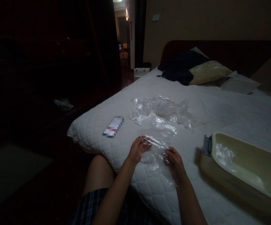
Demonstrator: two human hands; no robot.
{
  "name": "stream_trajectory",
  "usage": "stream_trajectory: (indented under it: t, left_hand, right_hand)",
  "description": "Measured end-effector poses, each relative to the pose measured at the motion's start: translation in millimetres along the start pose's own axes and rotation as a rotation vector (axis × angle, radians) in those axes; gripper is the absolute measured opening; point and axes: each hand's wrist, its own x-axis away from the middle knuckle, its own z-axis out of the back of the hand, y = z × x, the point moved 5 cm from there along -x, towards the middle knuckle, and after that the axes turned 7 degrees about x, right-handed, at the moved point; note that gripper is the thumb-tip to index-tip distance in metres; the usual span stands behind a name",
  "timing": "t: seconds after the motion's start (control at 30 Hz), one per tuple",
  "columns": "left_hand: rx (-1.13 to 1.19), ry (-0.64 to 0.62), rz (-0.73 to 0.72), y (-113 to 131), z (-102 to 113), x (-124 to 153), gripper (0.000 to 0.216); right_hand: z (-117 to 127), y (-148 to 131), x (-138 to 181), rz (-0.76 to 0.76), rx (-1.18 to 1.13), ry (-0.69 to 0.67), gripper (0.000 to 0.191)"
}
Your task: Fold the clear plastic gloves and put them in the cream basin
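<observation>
A clear plastic bag (156, 153) is stretched between my two hands, low over the near edge of the bed. My left hand (137, 150) has its fingers closed on the bag's upper left side. The bag's right side is pinched in my right hand (173, 157), fingers curled. Some fingertips show only dimly through the shiny film. Just beyond lies a spread of crumpled clear plastic bags (161, 111) on the white quilted bed cover (93, 125). Left of my hands rests a blurred-out phone-like object (113, 127), flat on the cover.
At the right stands a pale plastic storage box (240, 176) with a grey latch (207, 145) and some clear plastic inside. Dark clothing (179, 67) and a yellowish pillow (210, 72) lie near the headboard (238, 53). A white box (142, 72) stands beyond the bed.
</observation>
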Motion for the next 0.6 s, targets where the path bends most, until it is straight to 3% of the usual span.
stream_trajectory:
  t: [0.27,0.4,0.6]
  left_hand:
    - [-0.006,0.043,0.019,-1,3,-1,0.017]
    - [-0.041,0.055,0.027,0,3,0,0.018]
    - [-0.109,0.041,0.041,0,-2,3,0.021]
  right_hand:
    - [-5,-6,3,-0.005,-0.094,-0.077,0.015]
    - [2,-10,-1,0.08,-0.171,0.015,0.025]
    - [9,-8,-8,0.164,-0.04,0.13,0.035]
